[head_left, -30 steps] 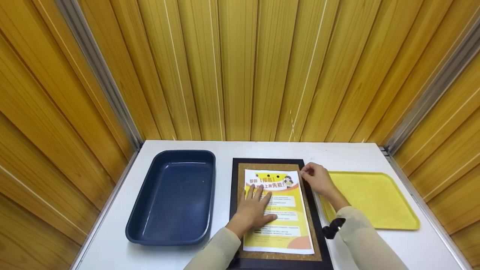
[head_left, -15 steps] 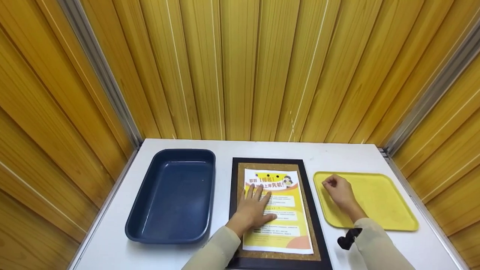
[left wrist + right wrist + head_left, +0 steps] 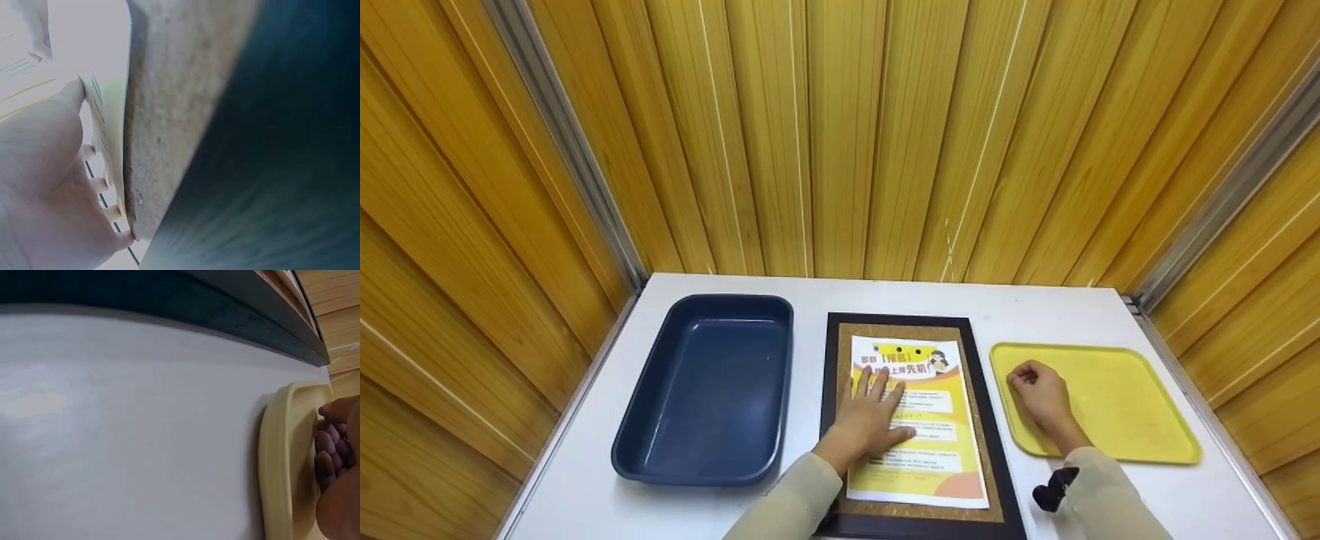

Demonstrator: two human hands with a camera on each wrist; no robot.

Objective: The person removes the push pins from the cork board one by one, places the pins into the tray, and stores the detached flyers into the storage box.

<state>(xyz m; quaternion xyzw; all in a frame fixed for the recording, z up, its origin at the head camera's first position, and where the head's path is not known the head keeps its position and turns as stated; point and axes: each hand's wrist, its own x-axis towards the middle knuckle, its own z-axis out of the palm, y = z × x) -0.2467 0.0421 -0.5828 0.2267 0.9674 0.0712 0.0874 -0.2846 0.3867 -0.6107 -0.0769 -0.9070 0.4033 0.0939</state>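
A yellow and white printed poster (image 3: 911,465) lies on a cork board (image 3: 994,480) with a dark frame. My left hand (image 3: 864,420) rests spread on its left middle part, fingers apart. In the left wrist view the poster's edge bows slightly off the cork beside the fingers. My right hand (image 3: 1041,394) is over the left part of the yellow tray (image 3: 1132,405), its fingers curled and thumb and forefinger together. At those fingertips the right wrist view shows a small purple thing (image 3: 321,410), seemingly a push pin; most of it is hidden.
A deep dark blue basin (image 3: 712,405) stands left of the board. Several small dark dots sit near the poster's top edge. The white table (image 3: 810,300) meets a wood-patterned wall (image 3: 840,150) at the back.
My right hand has moved from the poster's upper right corner rightward to over the yellow tray, then slightly lower. The left hand stays in place on the poster.
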